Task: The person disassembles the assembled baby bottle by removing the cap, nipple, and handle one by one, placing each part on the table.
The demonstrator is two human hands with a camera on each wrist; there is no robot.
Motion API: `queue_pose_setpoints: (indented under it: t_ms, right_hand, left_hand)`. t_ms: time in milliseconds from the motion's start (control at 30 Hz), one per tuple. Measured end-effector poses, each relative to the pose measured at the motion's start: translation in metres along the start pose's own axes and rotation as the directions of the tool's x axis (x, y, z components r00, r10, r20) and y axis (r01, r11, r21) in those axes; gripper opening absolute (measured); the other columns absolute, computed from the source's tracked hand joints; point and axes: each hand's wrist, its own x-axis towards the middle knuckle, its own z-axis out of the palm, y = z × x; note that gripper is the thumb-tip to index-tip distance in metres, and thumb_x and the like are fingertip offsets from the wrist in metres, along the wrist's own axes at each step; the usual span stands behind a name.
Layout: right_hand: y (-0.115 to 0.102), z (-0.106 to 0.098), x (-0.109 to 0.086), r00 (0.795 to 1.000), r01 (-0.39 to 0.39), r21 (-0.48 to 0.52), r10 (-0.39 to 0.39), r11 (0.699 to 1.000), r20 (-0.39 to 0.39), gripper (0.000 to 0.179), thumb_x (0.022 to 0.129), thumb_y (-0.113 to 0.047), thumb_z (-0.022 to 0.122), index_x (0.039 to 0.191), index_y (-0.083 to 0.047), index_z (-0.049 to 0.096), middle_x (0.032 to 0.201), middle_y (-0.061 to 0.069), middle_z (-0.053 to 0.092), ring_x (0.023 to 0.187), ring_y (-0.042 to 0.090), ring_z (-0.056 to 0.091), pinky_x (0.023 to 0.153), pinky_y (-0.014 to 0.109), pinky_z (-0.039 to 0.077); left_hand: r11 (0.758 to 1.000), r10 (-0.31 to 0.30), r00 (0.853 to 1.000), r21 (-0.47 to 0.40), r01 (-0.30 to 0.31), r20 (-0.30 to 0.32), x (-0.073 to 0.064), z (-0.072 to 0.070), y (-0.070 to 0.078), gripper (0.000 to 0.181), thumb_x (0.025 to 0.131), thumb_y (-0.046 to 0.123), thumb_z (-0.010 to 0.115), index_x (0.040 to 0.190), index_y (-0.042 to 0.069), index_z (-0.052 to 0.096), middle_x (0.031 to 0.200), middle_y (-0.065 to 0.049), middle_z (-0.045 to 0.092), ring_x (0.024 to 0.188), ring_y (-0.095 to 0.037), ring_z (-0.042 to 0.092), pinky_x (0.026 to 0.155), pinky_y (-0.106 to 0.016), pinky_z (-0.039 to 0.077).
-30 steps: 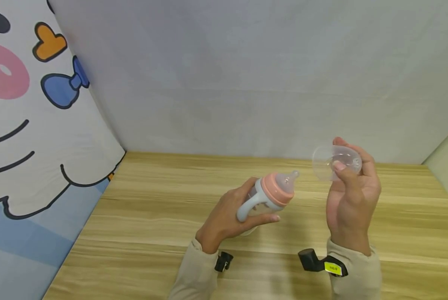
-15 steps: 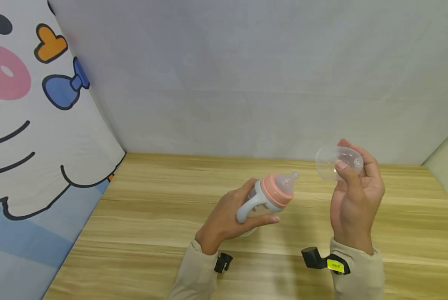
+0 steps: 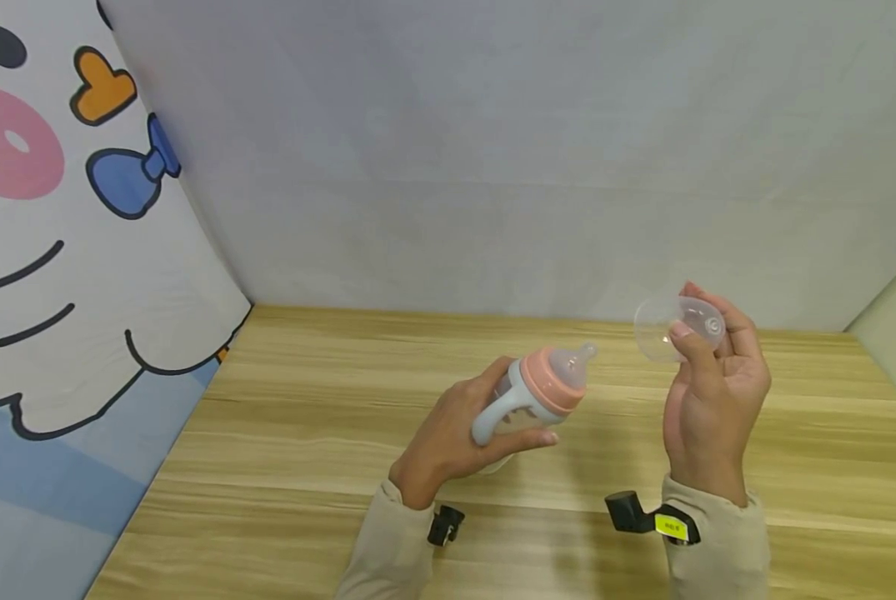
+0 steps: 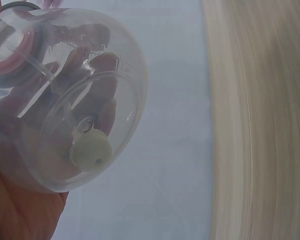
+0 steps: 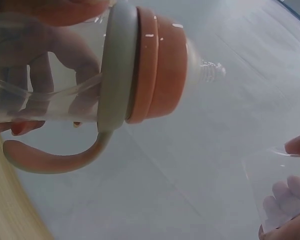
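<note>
My left hand [image 3: 451, 429] grips a clear baby bottle [image 3: 543, 385] round its body, tilted with the teat up and to the right. The bottle has a pink collar [image 5: 162, 67], a pale handle ring and a clear teat [image 5: 207, 70]. Through its base in the left wrist view I see a straw ending in a round pale weight [image 4: 91, 151]. Off to the right, my right hand [image 3: 713, 400] pinches a clear dome-shaped bottle cap [image 3: 658, 331] between thumb and fingers, its wide rim facing left. Cap and teat are apart.
Beneath both hands lies a wood-grain table [image 3: 305, 400]. A pale grey cloth wall [image 3: 493, 167] rises along its back edge, and a cartoon-printed panel [image 3: 162, 275] stands at the left. Black camera mounts sit on both wrists.
The right hand with the cap has shifted slightly right, mostly in the first half second. The left hand and bottle have stayed almost still.
</note>
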Motion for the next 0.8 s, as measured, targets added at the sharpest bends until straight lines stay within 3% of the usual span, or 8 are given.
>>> queue_pose_setpoints:
  t_ms: [400, 633, 800]
  right_hand:
    - [0.002, -0.003, 0.002, 1.0, 0.0, -0.03, -0.001, 1.0, -0.028, 0.032, 0.087, 0.019, 0.061, 0.118, 0.011, 0.061, 0.126, 0.025, 0.06, 0.126, 0.032, 0.054, 0.095, 0.026, 0.05]
    - [0.004, -0.007, 0.004, 0.998, -0.002, -0.023, 0.001, 1.0, -0.056, 0.03, 0.086, 0.02, 0.061, 0.116, 0.012, 0.061, 0.123, 0.025, 0.062, 0.125, 0.032, 0.053, 0.097, 0.026, 0.049]
    - [0.006, -0.011, 0.007, 0.996, -0.004, -0.032, 0.001, 0.999, -0.091, 0.028, 0.087, 0.02, 0.059, 0.113, 0.011, 0.062, 0.12, 0.023, 0.063, 0.123, 0.032, 0.053, 0.098, 0.026, 0.048]
  left_hand:
    - [1.0, -0.019, 1.0, 0.005, 0.019, 0.011, -0.001, -0.001, 0.0, 0.059, 0.084, 0.044, 0.08, 0.133, 0.025, 0.052, 0.1, 0.01, 0.068, 0.08, -0.016, 0.067, 0.07, -0.023, 0.052]
    - [1.0, -0.006, 1.0, 0.03, 0.006, -0.004, -0.003, -0.001, -0.001, 0.06, 0.084, 0.044, 0.079, 0.135, 0.024, 0.052, 0.098, 0.007, 0.069, 0.075, -0.008, 0.064, 0.067, -0.022, 0.051]
    - [0.999, 0.008, 1.0, 0.042, -0.008, -0.002, -0.003, -0.002, -0.002, 0.06, 0.085, 0.045, 0.078, 0.134, 0.023, 0.052, 0.097, 0.005, 0.069, 0.074, -0.015, 0.066, 0.066, -0.022, 0.051]
